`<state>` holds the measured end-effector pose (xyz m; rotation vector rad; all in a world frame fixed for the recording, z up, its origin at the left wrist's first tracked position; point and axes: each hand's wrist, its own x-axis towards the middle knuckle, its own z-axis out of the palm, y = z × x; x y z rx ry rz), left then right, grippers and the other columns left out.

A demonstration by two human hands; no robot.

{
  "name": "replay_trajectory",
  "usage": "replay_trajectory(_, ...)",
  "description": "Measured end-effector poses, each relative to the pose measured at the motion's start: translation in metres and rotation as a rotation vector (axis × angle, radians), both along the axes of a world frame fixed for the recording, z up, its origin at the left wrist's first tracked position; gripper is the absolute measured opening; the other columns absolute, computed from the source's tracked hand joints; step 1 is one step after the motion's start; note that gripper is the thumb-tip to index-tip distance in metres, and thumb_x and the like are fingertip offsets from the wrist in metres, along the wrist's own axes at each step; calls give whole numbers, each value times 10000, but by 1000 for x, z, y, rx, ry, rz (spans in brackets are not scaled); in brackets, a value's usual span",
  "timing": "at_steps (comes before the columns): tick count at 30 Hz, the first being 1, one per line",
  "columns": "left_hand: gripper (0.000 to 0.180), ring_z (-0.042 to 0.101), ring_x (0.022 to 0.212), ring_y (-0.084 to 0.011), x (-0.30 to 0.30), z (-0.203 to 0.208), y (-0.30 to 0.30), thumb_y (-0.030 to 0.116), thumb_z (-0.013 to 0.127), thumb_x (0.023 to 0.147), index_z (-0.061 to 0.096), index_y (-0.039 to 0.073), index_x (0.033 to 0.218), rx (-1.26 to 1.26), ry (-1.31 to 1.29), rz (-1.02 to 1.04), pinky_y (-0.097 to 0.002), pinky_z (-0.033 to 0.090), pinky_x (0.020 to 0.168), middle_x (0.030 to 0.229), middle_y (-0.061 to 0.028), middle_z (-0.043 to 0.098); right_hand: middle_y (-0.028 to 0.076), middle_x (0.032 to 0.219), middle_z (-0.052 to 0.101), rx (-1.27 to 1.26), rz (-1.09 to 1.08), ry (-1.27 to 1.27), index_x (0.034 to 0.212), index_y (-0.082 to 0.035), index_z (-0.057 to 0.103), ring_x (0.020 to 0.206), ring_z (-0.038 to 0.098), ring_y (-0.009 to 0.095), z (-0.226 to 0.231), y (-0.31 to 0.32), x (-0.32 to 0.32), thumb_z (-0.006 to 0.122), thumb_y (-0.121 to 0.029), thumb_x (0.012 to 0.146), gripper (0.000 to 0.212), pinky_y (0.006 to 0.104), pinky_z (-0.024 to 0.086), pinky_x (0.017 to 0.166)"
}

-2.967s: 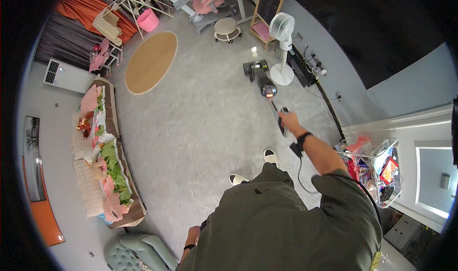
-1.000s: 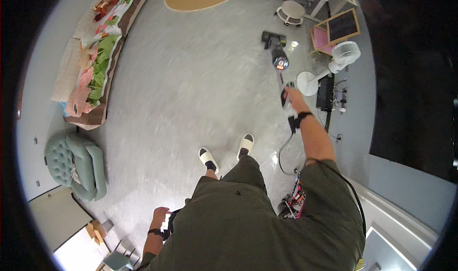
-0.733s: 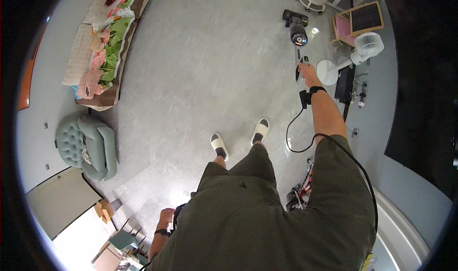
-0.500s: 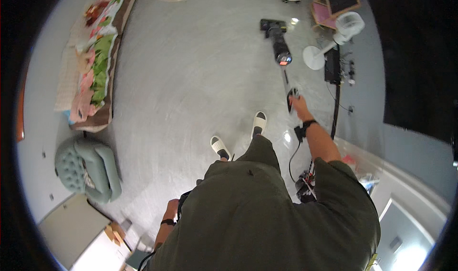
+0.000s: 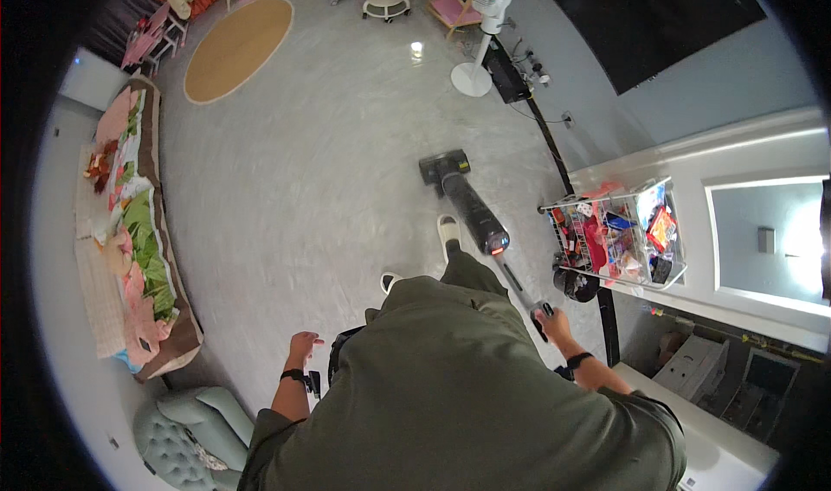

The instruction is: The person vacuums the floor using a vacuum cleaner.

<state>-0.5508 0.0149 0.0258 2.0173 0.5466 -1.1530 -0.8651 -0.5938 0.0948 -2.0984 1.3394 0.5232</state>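
Floor cleaner: a dark stick-type machine, slanting from the grey floor ahead of the person back to their right side; that lean seems to let a standing body hold it without stooping.
Cleaner head: down on the floor, just beyond the slippered feet, its broad, flat underside presumably carrying most of the weight.
Handle: a slim grey shaft ending in a dark loop beside the right hip, low enough for a bent arm.
Right hand: gripping the loop, fingers wrapped around it; one-handed control probably suffices because the floor bears the load.
Left hand: holding nothing visible, fingers loosely bent by the left hip, perhaps kept aside for balance.
Slippers: pale; the right one stands ahead of the left, just beside the cleaner's body.
Wire rack: right of the cleaner, against the wall side, packed with colourful packets, likely to keep them off the floor.
Fan: white, on a round base by the right wall, near sockets that would suit its power lead.
Couch: along the left wall, well apart from the cleaner, piled with cushions and bedding.
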Motion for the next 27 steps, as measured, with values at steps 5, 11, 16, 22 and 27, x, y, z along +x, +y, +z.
replay_trajectory(5, 206, 426, 385, -120, -6, -2, -15, 154, 500, 773, 617, -1, 841, 23, 3, -61, -266, 347, 350, 717, -72, 658, 75, 571, 536, 215, -298, -216, 735, 29, 528, 440, 522, 122, 53, 29, 6, 630, -417, 773, 459, 273, 398, 380)
replay_trajectory(11, 199, 502, 471, -155, -24, 3, -47, 181, 546, 746, 636, 22, 824, 41, -78, -125, -299, 389, 377, 726, -62, 645, 92, 412, 505, 91, -146, -175, 478, 13, 528, 374, 527, 178, 38, -18, 70, 586, -477, 772, 575, 338, 411, 400)
replay_trajectory(16, 209, 513, 499, -164, -68, 8, -39, 204, 557, 737, 639, 40, 836, 27, -44, -38, -315, 399, 393, 739, -71, 640, 124, 414, 511, 122, -95, -385, 489, 41, 542, 414, 554, 227, 6, -60, 158, 573, -485, 773, 599, 379, 439, 460)
replay_trajectory(22, 232, 521, 497, -175, -104, 45, -52, 241, 536, 764, 651, 51, 831, 70, -188, -469, -319, 418, 402, 669, -70, 597, 291, 843, 575, -115, 84, -431, 871, 70, 534, 848, 551, 431, -70, -117, 212, 589, -421, 766, 505, 450, 443, 715)
replay_trajectory(27, 326, 588, 660, -256, -129, -20, 40, 307, 460, 814, 642, 38, 844, 345, -302, -1214, -382, 469, 581, 739, -133, 626, 266, 870, 579, -43, 168, -444, 971, 22, 521, 861, 555, 415, -61, -117, 179, 612, -355, 762, 441, 452, 443, 727)
